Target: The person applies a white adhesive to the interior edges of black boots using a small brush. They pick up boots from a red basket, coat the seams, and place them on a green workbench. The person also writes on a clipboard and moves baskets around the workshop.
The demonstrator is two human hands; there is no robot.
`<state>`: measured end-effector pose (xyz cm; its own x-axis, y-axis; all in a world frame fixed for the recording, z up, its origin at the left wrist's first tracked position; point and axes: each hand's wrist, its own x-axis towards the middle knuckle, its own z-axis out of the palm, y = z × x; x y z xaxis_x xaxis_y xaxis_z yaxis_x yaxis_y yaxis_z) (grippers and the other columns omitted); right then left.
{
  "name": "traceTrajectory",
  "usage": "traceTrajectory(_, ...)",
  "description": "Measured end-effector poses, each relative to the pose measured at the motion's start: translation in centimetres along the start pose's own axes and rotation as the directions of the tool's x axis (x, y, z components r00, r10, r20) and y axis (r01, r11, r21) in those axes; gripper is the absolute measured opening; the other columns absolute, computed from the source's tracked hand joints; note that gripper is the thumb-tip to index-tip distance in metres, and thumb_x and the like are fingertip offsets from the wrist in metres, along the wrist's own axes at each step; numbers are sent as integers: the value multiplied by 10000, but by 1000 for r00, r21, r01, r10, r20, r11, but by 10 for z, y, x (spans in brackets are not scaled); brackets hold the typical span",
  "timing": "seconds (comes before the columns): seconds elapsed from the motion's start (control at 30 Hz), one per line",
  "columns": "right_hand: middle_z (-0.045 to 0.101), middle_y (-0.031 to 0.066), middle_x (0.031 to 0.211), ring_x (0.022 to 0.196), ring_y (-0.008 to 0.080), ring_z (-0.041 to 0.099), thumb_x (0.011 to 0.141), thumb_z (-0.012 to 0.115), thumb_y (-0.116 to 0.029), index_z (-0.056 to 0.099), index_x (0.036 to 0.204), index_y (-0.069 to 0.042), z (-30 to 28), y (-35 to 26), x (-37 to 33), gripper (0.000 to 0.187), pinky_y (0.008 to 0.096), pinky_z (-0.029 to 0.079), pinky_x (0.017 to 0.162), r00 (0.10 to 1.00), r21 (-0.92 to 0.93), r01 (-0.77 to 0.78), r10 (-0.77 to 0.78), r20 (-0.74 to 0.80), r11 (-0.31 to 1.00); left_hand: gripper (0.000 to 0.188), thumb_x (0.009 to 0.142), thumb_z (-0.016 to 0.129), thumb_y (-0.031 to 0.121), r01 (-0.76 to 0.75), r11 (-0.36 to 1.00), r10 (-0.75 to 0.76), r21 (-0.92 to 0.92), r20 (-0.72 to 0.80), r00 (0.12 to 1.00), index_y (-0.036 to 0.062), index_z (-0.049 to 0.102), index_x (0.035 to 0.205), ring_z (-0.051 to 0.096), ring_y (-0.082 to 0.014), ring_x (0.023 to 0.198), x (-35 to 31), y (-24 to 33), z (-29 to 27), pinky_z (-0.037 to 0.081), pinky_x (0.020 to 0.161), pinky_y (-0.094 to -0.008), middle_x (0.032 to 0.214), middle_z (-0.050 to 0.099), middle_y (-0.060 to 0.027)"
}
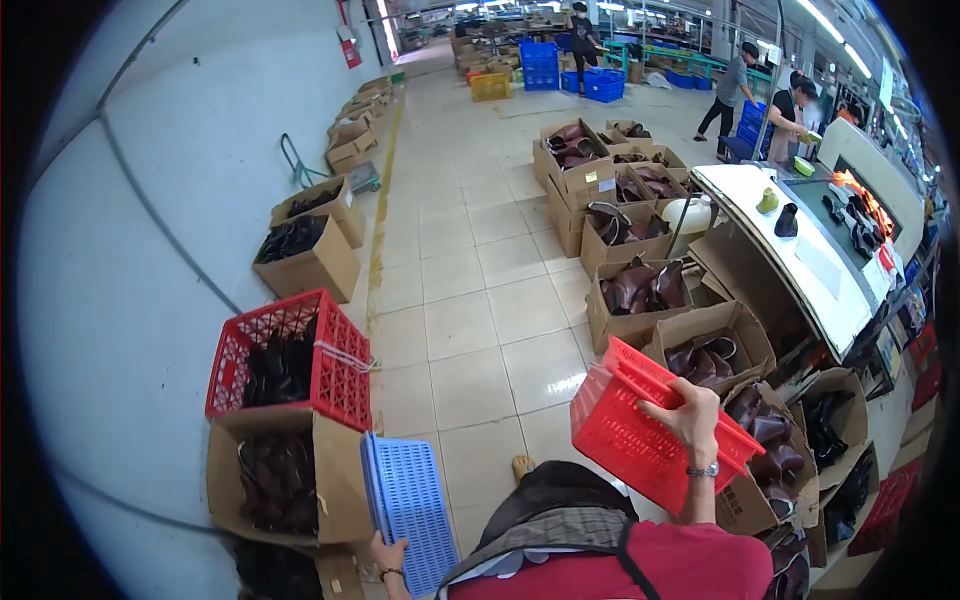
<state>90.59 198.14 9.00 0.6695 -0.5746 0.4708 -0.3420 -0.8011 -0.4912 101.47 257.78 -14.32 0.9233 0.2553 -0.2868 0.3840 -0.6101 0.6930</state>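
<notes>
— Head view: what do the hands hold?
— Right hand (690, 415), fingers closed over the red crate (640, 430) rim (tilted, above the cardboard boxes (700, 350)); left hand (388, 555) grips the blue crate (410, 505) low beside the body.

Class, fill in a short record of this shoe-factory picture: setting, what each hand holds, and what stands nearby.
Setting: tiled factory aisle lined with boxes
Right hand: grips the rim of a tilted red plastic crate
Left hand: holds a blue plastic crate on edge
By the wall: red crate on a cardboard box, dark pieces inside
Right side: open cardboard boxes of brown shoe uppers
Background: other people at a work line
</notes>
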Motion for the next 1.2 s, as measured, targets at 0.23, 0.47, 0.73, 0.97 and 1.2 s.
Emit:
traceTrajectory(0.23,704,138,740,665,310,703,667,914,-412,712,859,-48,140,-77,201,459,397,552,611,976,-61,148,-135,169,987,386,628,795,25,-66,990,63,-122,-27,998,-42,715,1000,737,-242,792,133,156,-10,571,756,-378,868,761,-144)
traceTrajectory(0.47,667,175,689,591,277,661,655,946,-281,717,907,0,281,-91,342,442,354,543,608,973,89,0,-21,228,996,380,626,762,79,-168,954,188,-248,62,980,10,766,1000,738,-195,791,352,250,53,567,752,-344,836,768,-106)
traceTrajectory(0.73,557,93,598,551,115,480,739,911,-206,678,840,29,404,-149,526,346,314,450,540,987,82,-107,95,132,991,457,655,745,191,-515,841,485,163,191,853,149,773,1109,723,-366,954,641,457,141,577,845,-436,1031,756,-156)
traceTrajectory(0.97,662,68,667,621,79,552,756,890,-155,714,909,49,532,-162,647,309,293,493,594,962,25,-231,224,154,973,479,690,702,107,-776,609,612,164,525,592,200,755,1157,699,-377,1024,896,664,305,565,866,-494,1084,746,-150)
traceTrajectory(1.2,517,16,601,616,65,433,746,901,-156,635,777,41,700,-196,809,332,280,393,532,955,116,-162,126,268,980,379,781,712,43,-805,517,566,292,589,577,178,752,1132,697,-297,1069,1108,832,456,536,916,-456,1088,760,-103)
